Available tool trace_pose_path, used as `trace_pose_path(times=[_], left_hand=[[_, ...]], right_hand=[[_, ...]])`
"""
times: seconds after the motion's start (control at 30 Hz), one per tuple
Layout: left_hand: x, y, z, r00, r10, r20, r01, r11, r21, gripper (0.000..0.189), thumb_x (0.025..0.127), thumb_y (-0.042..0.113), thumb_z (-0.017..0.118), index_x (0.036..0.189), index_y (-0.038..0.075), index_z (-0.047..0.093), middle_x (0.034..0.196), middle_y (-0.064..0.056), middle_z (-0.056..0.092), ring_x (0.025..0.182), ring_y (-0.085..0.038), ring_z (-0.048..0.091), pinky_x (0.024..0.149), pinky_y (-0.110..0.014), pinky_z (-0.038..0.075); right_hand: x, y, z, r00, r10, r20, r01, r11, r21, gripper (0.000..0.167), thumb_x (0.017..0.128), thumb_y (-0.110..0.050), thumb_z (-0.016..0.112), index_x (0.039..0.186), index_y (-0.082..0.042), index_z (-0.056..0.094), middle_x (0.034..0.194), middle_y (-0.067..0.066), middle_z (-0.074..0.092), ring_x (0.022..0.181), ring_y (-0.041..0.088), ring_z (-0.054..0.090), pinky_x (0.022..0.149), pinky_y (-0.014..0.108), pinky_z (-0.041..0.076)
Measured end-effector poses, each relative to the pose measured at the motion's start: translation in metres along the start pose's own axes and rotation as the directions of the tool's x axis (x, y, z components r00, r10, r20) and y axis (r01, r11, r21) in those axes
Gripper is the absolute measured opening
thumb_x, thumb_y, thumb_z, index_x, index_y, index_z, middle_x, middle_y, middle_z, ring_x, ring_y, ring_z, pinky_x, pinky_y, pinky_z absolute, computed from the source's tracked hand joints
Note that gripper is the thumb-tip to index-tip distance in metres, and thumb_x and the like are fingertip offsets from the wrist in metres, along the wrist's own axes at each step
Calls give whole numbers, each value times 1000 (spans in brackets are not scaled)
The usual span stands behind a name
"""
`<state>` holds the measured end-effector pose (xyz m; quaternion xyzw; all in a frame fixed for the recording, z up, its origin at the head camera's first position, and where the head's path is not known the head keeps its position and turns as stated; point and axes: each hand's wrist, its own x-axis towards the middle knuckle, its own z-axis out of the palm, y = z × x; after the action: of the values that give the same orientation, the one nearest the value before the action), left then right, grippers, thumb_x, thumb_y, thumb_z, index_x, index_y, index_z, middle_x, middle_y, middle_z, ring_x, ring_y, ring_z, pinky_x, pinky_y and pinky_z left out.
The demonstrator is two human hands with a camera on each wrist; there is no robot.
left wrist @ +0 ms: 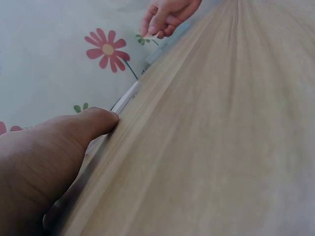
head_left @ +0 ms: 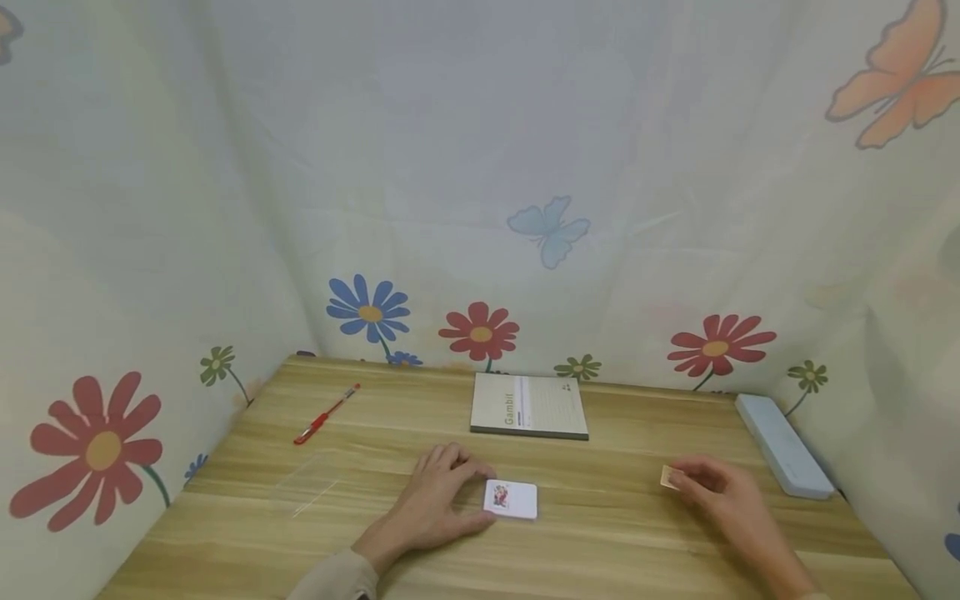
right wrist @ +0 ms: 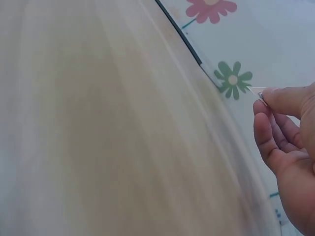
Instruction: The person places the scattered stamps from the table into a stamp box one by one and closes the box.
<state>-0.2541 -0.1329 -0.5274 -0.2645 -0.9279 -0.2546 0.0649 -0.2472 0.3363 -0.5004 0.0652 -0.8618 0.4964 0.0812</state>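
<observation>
A small flat white rectangular pad (head_left: 523,502), with a coloured figure picture on its left half, lies on the table. My left hand (head_left: 431,504) holds it at its left end, index finger by the far corner and thumb by the near one. In the left wrist view the thumb (left wrist: 101,122) touches the edge of the white pad (left wrist: 129,96). Off to the right, my right hand (head_left: 723,500) pinches a small pale card (head_left: 668,477) between thumb and fingers, raised above the table. The right wrist view shows only a thin corner of the card (right wrist: 256,90).
A Gambit notebook (head_left: 528,406) lies at the back middle. A red pen (head_left: 326,415) is at the back left, with a clear plastic piece (head_left: 303,485) nearer. At the right edge sits a long pale blue case (head_left: 783,446). A flowered curtain (head_left: 420,167) surrounds the table.
</observation>
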Motion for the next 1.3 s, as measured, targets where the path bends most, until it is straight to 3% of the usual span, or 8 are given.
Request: trace_pose_path(times=[0.27, 0.63, 0.93, 1.3], left_hand=[[0, 1, 0, 1000, 4, -8, -4, 1000, -10, 55, 91, 69, 80, 137, 40, 72, 134, 8, 57, 125, -17, 48, 113, -53, 40], [0, 1, 0, 998, 36, -47, -37, 999, -5, 55, 91, 67, 82, 135, 36, 74, 131, 8, 58, 124, -17, 50, 109, -54, 42], [-1, 4, -2, 1000, 11, -22, -11, 1000, -9, 54, 91, 67, 82, 135, 36, 74, 132, 8, 57, 126, -18, 49, 112, -55, 41], [-1, 4, -1, 1000, 5, -21, -5, 1000, -8, 54, 90, 66, 83, 135, 37, 74, 132, 7, 58, 126, -18, 49, 113, -55, 40]], right_hand=[[15, -22, 17, 995, -97, 31, 92, 986, 135, 25, 104, -8, 78, 126, 5, 78, 112, 19, 80, 91, 8, 75, 78, 29, 65], [31, -44, 50, 986, -150, 70, 135, 974, 180, 22, 101, -7, 81, 120, 3, 81, 114, 22, 80, 90, 9, 76, 77, 28, 65], [39, -55, 81, 966, -220, 137, 175, 943, 281, 19, 100, -2, 80, 117, 6, 81, 111, 25, 80, 86, 14, 78, 76, 32, 66], [38, -69, 116, 948, -242, 207, 183, 946, 268, 17, 99, -3, 82, 115, 2, 83, 108, 19, 82, 86, 12, 77, 78, 30, 66]])
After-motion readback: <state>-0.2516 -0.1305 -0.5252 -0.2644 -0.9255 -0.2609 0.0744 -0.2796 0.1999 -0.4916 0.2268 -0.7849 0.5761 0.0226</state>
